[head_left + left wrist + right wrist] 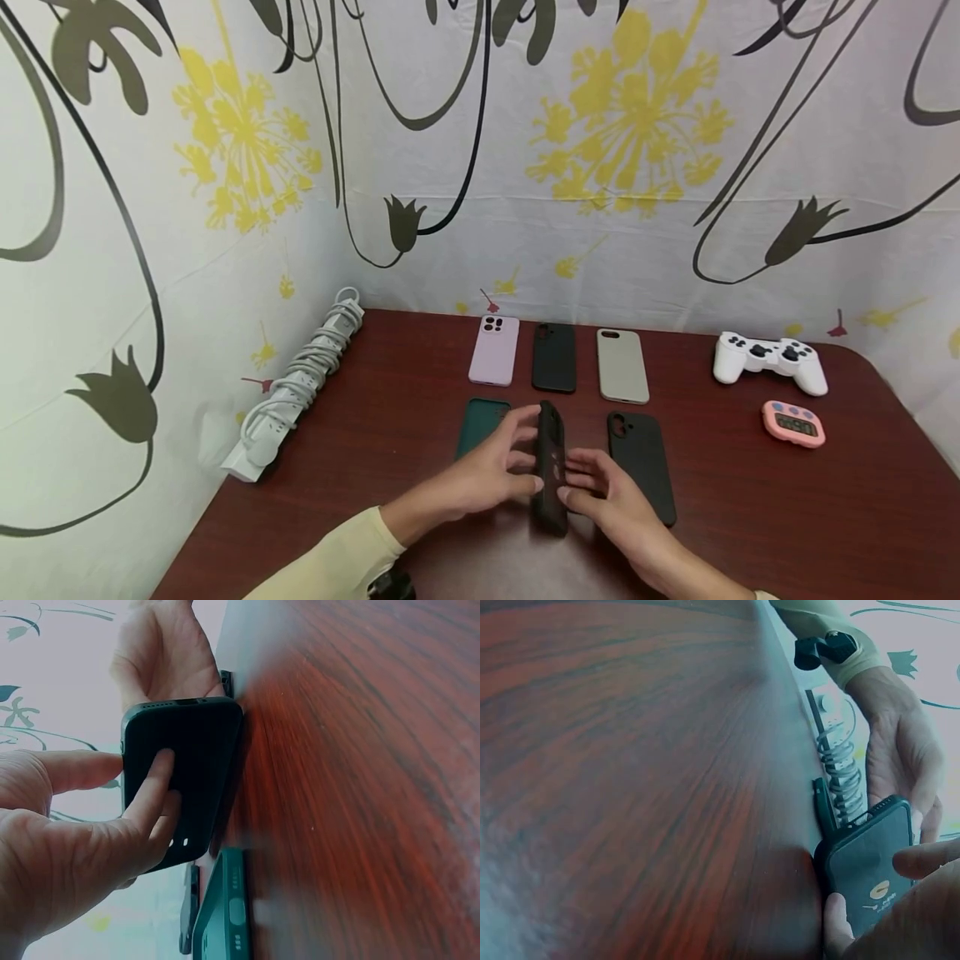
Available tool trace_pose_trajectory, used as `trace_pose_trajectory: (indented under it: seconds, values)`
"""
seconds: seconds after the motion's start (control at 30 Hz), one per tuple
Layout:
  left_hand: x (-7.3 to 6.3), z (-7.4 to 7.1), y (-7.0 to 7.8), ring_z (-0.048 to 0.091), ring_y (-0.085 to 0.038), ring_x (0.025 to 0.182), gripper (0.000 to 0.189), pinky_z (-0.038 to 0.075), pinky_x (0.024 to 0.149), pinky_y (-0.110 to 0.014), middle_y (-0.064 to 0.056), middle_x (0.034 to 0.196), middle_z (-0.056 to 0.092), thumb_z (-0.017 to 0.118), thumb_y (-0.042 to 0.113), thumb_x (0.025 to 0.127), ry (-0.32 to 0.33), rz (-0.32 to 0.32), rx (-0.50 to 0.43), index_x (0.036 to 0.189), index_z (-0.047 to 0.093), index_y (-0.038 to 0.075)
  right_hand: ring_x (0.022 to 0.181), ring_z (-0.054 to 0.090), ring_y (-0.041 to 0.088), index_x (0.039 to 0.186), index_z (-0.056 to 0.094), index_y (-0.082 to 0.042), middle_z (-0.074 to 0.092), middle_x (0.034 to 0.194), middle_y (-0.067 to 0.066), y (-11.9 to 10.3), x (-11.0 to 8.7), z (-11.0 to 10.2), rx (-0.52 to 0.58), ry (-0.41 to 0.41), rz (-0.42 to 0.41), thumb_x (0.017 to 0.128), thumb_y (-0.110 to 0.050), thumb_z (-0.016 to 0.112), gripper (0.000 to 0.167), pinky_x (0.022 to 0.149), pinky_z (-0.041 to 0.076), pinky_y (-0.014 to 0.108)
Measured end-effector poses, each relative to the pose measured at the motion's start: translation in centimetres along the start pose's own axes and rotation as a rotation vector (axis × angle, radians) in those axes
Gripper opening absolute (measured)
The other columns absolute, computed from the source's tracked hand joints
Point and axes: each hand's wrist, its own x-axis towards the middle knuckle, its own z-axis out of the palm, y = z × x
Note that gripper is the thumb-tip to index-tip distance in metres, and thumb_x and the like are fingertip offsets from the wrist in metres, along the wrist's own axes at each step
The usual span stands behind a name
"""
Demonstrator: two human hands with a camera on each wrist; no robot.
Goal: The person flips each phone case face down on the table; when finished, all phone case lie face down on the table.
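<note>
A black phone case (551, 475) stands tilted up on edge between both hands, close over the table. The left hand (495, 467) holds it from the left. In the left wrist view its thumb lies at the edge of the case (199, 739), with fingers across the dark face. From the other side the right hand (618, 508) grips it. The right wrist view shows its fingertips on the face of the case (862, 859), which bears a small light print. A green phone case (480, 423) lies partly hidden behind the left hand; a black case (645, 467) lies beside the right hand.
Along the back lie a lilac case (495, 350), a dark case (554, 358) and a beige case (623, 367). A white game controller (768, 362) and pink timer (793, 424) sit at the right. A cord-wrapped power strip (300, 379) runs along the left edge.
</note>
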Motion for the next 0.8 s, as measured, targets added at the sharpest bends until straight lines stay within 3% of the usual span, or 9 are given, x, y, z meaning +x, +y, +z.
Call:
trace_pose_trajectory:
  seconds: [0.2,0.43,0.8]
  values:
    - [-0.4,-0.7,-0.1,0.060,-0.032,0.138,0.089,0.060,0.092,-0.031,-0.016,0.167,0.036,0.064,-0.010,0.098,-0.007,-0.020,-0.049,0.167,0.020,0.023,0.135,0.057,0.036,0.157,0.044,-0.006,0.052,0.155,0.021,-0.1,0.3,-0.1,-0.048,0.010,0.010,0.096,-0.021,0.078,0.072,0.098,0.058,0.045]
    - [-0.5,-1.4,-0.6,0.066,-0.029,0.129,0.089,0.059,0.086,-0.029,-0.017,0.166,0.036,0.066,-0.010,0.096,0.000,-0.045,-0.035,0.167,0.023,0.023,0.126,0.062,0.031,0.156,0.041,0.000,0.053,0.151,0.024,-0.1,0.7,-0.2,-0.097,0.016,-0.012,0.092,-0.016,0.081,0.078,0.092,0.060,0.042]
    - [-0.5,-2.0,-0.9,0.070,-0.025,0.111,0.091,0.064,0.079,-0.038,-0.015,0.165,0.037,0.065,-0.016,0.094,-0.041,-0.041,-0.091,0.165,0.026,0.028,0.114,0.063,0.026,0.157,0.039,0.002,0.053,0.146,0.025,-0.3,0.9,-0.5,-0.057,0.010,-0.011,0.091,-0.010,0.079,0.078,0.082,0.062,0.040]
